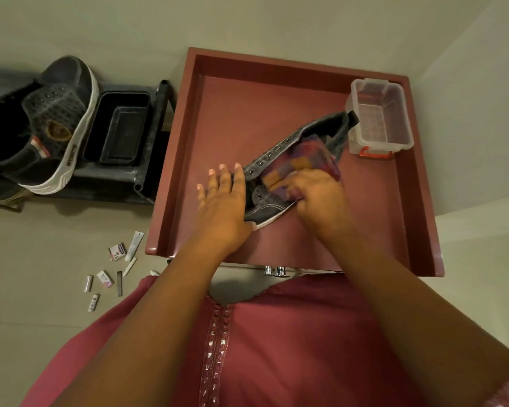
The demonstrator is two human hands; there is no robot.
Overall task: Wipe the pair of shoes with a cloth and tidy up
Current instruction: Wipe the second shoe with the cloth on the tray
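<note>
A dark high-top shoe (279,160) with a white sole edge and metal lace holes lies on its side on the smooth red desk (227,118), which has raised edges; a soft checked cloth (300,160) in purple and orange covers its middle; the left hand (222,201) lies flat on the toe end, fingers (219,177) straight; the right hand (315,198) has its fingers curled tight around the cloth, pressing it on the shoe; a clear plastic box (379,118) stands just beside the shoe's top; the other shoe (41,124) rests on a black rack (147,148).
</note>
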